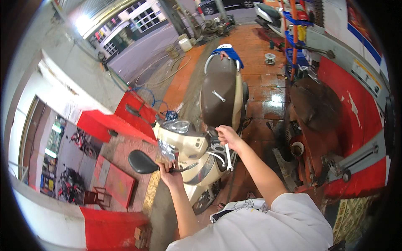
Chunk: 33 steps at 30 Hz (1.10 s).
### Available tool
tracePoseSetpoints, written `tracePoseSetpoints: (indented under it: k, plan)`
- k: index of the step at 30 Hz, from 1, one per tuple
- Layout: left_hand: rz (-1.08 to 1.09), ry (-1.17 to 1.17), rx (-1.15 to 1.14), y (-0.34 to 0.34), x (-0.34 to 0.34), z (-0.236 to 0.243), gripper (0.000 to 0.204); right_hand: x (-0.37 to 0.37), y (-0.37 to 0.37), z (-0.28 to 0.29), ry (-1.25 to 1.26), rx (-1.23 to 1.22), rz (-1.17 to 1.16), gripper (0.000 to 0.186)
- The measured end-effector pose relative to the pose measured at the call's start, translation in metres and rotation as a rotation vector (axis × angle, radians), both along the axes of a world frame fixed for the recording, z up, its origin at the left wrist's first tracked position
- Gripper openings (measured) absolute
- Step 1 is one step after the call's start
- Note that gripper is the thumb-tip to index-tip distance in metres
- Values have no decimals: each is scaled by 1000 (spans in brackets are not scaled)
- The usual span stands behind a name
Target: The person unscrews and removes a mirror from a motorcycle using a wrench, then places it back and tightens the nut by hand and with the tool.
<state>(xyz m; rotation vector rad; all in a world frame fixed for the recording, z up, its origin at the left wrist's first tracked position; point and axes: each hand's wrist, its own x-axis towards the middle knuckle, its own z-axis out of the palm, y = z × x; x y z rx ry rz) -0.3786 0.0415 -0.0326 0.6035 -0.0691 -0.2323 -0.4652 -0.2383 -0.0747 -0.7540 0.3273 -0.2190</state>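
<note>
The cream scooter (197,146) stands on the tiled workshop floor (259,79), its brown seat (217,94) toward the street. The left hand (169,169) is clenched round the left handlebar grip beside the black mirror (142,162). The right hand (226,134) grips the right bar end, with a silver wrench (228,157) hanging just below it. The person seems to be steadying the bars for handlebar work; next, the wrench needs seating squarely on its fastener.

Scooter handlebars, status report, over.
Left hand gripping the left handlebar grip. Right hand on the right grip, holding a wrench. Scooter upright, nothing blocking.
</note>
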Motion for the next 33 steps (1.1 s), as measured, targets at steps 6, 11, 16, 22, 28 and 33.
tracePoseSetpoints:
  k: [6, 11, 16, 22, 28, 33]
  plan:
    - [-188, 88, -15, -7, -31, 20, 26, -23, 30, 22, -22, -523, 135, 23]
    - [-419, 17, 83, -40, -56, 11, 28, -75, 79, 38, -226, -1105, 235, 24]
    - [-640, -10, 112, -64, -69, -12, 32, -114, 104, 47, -124, -1308, 162, 20]
    - [-850, -179, 272, -75, -71, -15, 35, -139, 131, 64, 132, -1480, -79, 21]
    - [-1073, -487, 360, -66, -46, -3, 22, -137, 165, 59, 252, -1353, -118, 12]
    - [-1137, -756, 374, -79, -25, 15, 26, -138, 171, 49, 277, -1140, -289, 9]
